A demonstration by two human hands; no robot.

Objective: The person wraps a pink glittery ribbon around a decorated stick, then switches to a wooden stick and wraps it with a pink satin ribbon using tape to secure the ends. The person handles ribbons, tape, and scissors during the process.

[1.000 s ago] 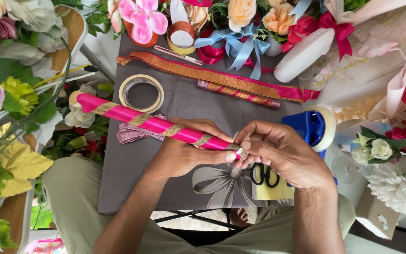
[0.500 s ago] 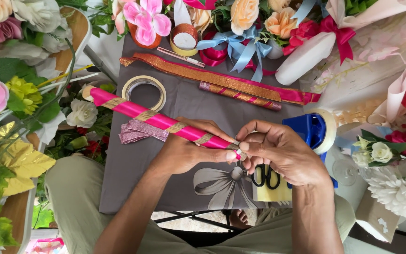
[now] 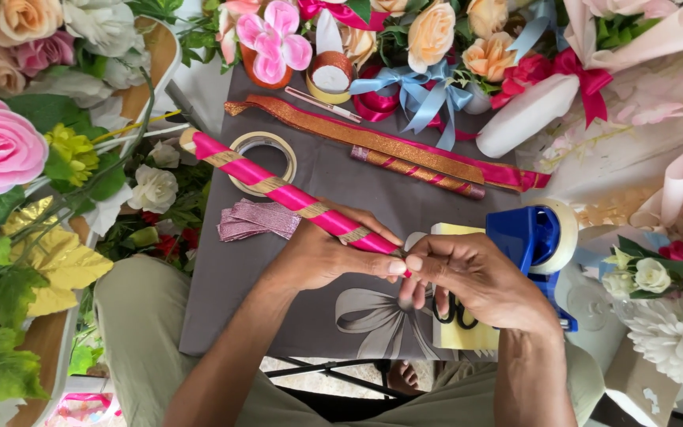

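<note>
Pink stick spiralled with gold ribbon lies slantwise over a grey cloth, its near end clasped in the closed left hand so the right hand can pinch its tip – the tip itself is hidden by fingers, and scissors are half covered.

Grey table in daylight, artificial flowers crowding its edges, gravel floor beneath

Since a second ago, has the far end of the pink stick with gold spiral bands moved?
Yes. The pink gold-banded stick swung its far tip up past the tape ring.
</note>
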